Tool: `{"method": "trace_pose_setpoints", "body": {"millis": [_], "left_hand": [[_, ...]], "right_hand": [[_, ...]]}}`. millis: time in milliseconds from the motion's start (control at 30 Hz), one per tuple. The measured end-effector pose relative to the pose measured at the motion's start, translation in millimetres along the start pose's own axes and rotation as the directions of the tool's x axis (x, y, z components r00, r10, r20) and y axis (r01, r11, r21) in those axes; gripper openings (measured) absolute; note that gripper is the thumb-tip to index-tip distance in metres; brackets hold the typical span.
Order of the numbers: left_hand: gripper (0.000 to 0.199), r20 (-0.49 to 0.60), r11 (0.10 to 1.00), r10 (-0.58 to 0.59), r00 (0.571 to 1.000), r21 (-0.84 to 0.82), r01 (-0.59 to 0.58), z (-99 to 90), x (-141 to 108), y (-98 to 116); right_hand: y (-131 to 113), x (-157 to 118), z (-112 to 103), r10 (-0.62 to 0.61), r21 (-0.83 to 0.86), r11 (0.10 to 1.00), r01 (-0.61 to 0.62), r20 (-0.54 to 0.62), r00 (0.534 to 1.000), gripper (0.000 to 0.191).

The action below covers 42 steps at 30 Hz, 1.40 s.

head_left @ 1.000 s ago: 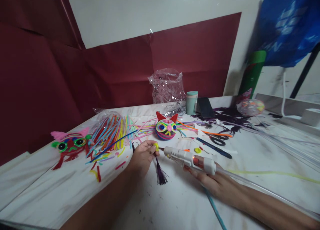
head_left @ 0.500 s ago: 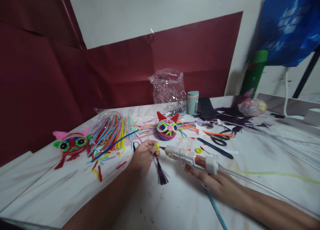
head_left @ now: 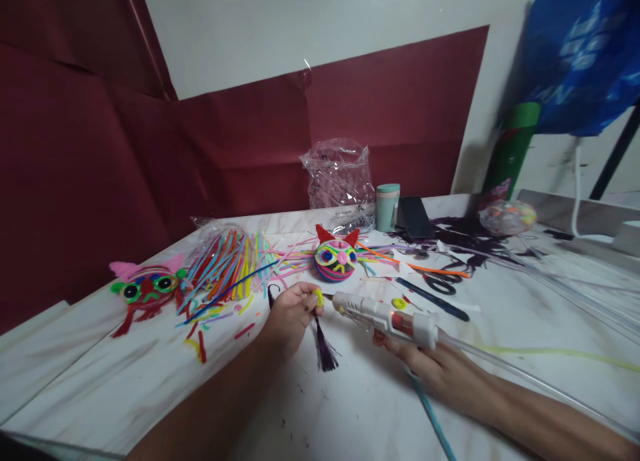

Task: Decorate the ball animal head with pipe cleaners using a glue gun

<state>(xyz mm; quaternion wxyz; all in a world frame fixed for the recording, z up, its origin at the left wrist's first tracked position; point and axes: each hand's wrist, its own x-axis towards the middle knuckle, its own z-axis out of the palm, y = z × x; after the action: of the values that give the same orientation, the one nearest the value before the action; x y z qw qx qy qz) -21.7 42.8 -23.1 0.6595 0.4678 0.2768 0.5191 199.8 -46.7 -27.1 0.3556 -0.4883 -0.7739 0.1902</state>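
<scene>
Between the thumb and fingers of my left hand is a small yellow coil, which looks like pipe cleaner. A dark purple tassel hangs below it from the same fingers. My right hand is closed around a white glue gun, with a clear glue stick running out of its back. The gun's nozzle points left, at or very near the yellow coil; whether they touch I cannot tell. Just behind my hands sits a round, colourful cat-like head with red ears.
At left lies a second decorated head with pink ears, beside a heap of pipe cleaners. Scissors, a dark blue pen-like tool and a yellow coil lie right of centre. Behind stand a mint cup and a phone.
The whole view has shifted slightly, so everything sits a little further right. Both hands keep their grips, and the glue gun's tip stays close to the yellow coil.
</scene>
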Motion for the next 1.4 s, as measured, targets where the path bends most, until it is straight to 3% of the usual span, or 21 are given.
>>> {"method": "trace_pose_setpoints", "body": {"millis": [867, 1100, 1400], "left_hand": [[0.029, -0.032, 1.0, 0.024, 0.999, -0.012, -0.025, 1.5, -1, 4], [0.031, -0.086, 0.999, 0.034, 0.996, -0.012, -0.036, 3.1, -1, 3], [0.028, -0.068, 0.999, 0.034, 0.997, -0.007, -0.034, 1.5, -2, 1]], "right_hand": [[-7, -1, -3, -0.02, 0.001, 1.0, 0.02, 0.008, 1.0, 0.03], [-10, 1, -4, -0.026, 0.019, 1.0, 0.026, 0.016, 1.0, 0.028], [-3, 0, -2, -0.056, 0.004, 0.998, 0.056, 0.005, 0.998, 0.027]]}}
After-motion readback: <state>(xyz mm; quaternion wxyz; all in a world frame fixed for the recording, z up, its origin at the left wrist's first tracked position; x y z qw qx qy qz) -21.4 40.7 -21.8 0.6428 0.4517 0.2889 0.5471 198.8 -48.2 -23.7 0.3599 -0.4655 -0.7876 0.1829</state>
